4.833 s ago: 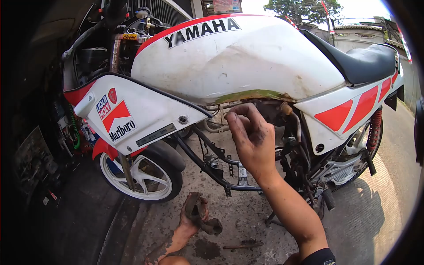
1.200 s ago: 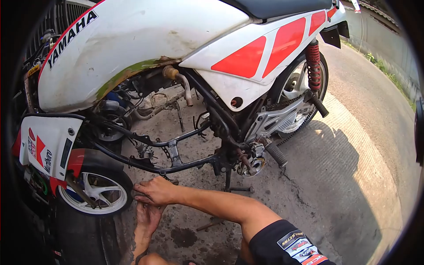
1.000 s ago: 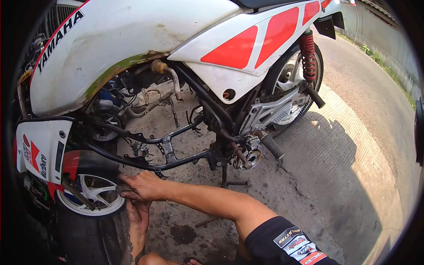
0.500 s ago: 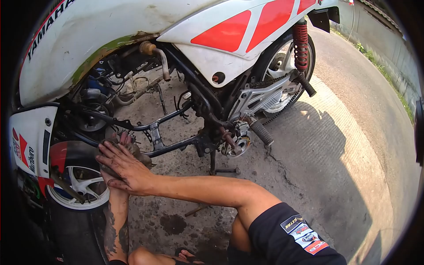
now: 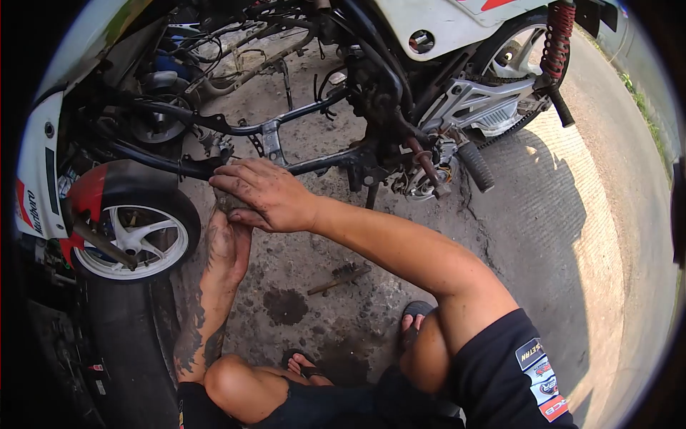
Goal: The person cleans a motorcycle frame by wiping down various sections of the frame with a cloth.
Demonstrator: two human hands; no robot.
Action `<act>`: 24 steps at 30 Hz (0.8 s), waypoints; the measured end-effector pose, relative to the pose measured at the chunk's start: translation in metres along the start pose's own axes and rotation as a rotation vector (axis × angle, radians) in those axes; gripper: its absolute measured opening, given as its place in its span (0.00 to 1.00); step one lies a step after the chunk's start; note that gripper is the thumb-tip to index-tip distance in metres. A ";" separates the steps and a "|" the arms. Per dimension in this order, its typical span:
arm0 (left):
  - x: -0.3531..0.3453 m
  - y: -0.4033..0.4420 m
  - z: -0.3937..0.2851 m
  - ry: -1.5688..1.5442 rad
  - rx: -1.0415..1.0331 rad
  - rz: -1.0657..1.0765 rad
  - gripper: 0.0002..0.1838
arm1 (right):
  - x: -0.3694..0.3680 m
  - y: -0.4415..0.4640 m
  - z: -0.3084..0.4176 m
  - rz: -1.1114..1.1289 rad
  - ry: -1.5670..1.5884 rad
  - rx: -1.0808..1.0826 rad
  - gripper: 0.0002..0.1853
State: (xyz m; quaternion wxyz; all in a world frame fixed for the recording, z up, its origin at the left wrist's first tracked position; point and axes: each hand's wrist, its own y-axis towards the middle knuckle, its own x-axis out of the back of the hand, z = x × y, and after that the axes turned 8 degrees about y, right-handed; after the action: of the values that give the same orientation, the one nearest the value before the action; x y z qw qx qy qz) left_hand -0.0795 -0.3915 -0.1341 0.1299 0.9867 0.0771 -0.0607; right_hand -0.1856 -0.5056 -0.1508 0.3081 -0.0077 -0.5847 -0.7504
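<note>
A small part of a dark, dirty rag (image 5: pixel 227 203) shows between my two hands, just below the black lower frame tube (image 5: pixel 161 163) of a motorcycle. My left hand (image 5: pixel 230 247) is underneath, closed round the rag, its fingertips hidden. Over the top lies my right hand (image 5: pixel 268 194), its blackened fingers bent together and pressed on the rag. The hands touch each other, to the right of the front wheel (image 5: pixel 189 222).
At right are a footpeg (image 5: pixel 476 166), a silver bracket (image 5: pixel 475 107) and a red rear spring (image 5: pixel 557 39). On the concrete lie a thin rod (image 5: pixel 339 279) and a dark stain (image 5: pixel 284 306). My sandalled feet and knees are at the bottom.
The view has tilted down, showing more of my legs. My right hand's fingers, spread flat over my left hand half a second ago, are now bent over the rag.
</note>
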 end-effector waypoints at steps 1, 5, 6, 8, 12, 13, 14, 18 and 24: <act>-0.004 0.002 -0.002 0.036 0.070 -0.097 0.41 | 0.002 0.000 0.000 0.014 -0.019 -0.027 0.31; 0.000 0.009 0.005 -0.052 0.076 -0.188 0.41 | 0.009 -0.010 0.007 0.082 -0.010 -0.157 0.35; -0.003 0.014 0.001 -0.187 0.272 -0.311 0.45 | 0.008 -0.012 0.010 0.068 0.000 -0.209 0.36; -0.013 0.013 -0.002 -0.191 0.186 -0.288 0.39 | 0.009 -0.011 0.020 0.100 0.029 -0.272 0.36; -0.015 0.019 0.012 -0.273 0.060 -0.209 0.29 | 0.007 -0.006 0.031 0.123 -0.130 -0.157 0.34; -0.019 0.019 0.016 -0.309 0.101 -0.180 0.30 | 0.005 -0.004 0.027 0.129 -0.110 -0.117 0.32; -0.023 0.017 0.019 -0.343 0.142 -0.151 0.31 | 0.003 -0.004 0.023 0.134 -0.089 -0.077 0.31; -0.034 0.016 0.019 -0.451 0.242 -0.082 0.34 | 0.017 0.000 0.001 0.021 0.086 -0.193 0.27; 0.001 -0.002 0.020 -0.197 0.214 0.086 0.43 | 0.010 0.001 0.003 -0.420 0.142 -0.693 0.20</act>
State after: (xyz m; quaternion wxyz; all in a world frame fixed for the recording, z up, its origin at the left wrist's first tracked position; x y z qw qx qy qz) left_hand -0.0806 -0.3951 -0.1538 0.0334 0.9865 0.0146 -0.1595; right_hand -0.1943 -0.5073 -0.1456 0.1671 0.0603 -0.2635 -0.9482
